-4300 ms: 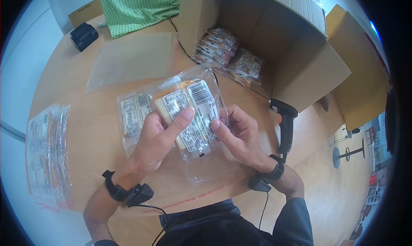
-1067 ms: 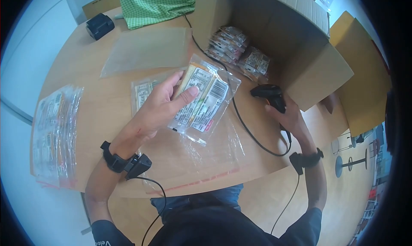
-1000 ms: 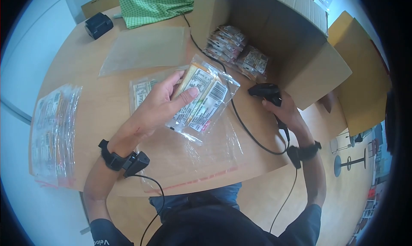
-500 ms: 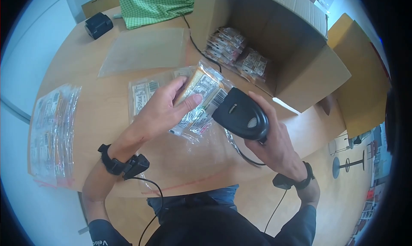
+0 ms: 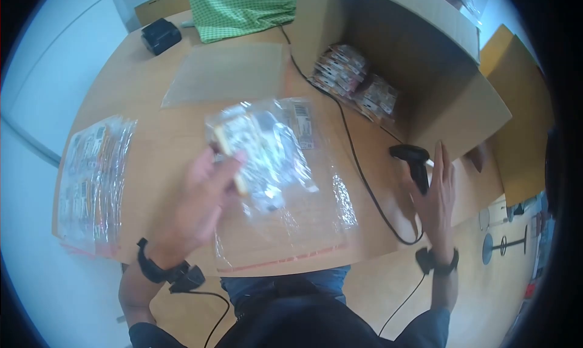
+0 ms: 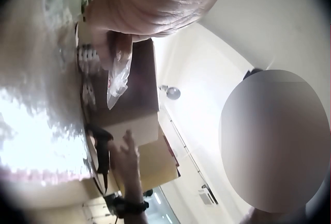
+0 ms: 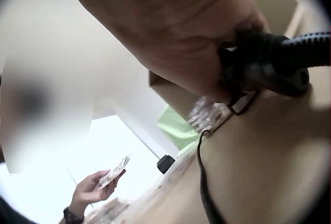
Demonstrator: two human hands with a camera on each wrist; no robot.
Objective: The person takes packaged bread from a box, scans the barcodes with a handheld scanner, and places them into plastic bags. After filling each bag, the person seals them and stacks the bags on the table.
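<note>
In the head view, the left hand (image 5: 200,199) grips a blurred, clear-wrapped food pack (image 5: 258,160) with labels, thumb on top. Beneath it a large clear bag (image 5: 291,242) lies flat, with another labelled pack (image 5: 302,126) at its upper part. The right hand (image 5: 438,196), fingers extended, is beside the black scanner (image 5: 410,155) standing near the carton. The right wrist view has the hand (image 7: 191,42) against the scanner handle (image 7: 264,61); whether they touch is unclear. The held pack (image 6: 120,76) shows edge-on in the left wrist view.
An open carton (image 5: 461,111) with stacked packs (image 5: 340,68) stands at the back right. Filled bags (image 5: 94,184) lie at the left, a flat clear sheet (image 5: 225,75) behind. A black device (image 5: 161,36), green checked cloth (image 5: 243,11) and cable (image 5: 358,160) are also there.
The scanner has moved from over the pack back to the right, beside the carton, and the right hand's fingers have straightened. The left hand has shifted the pack left and turned it.
</note>
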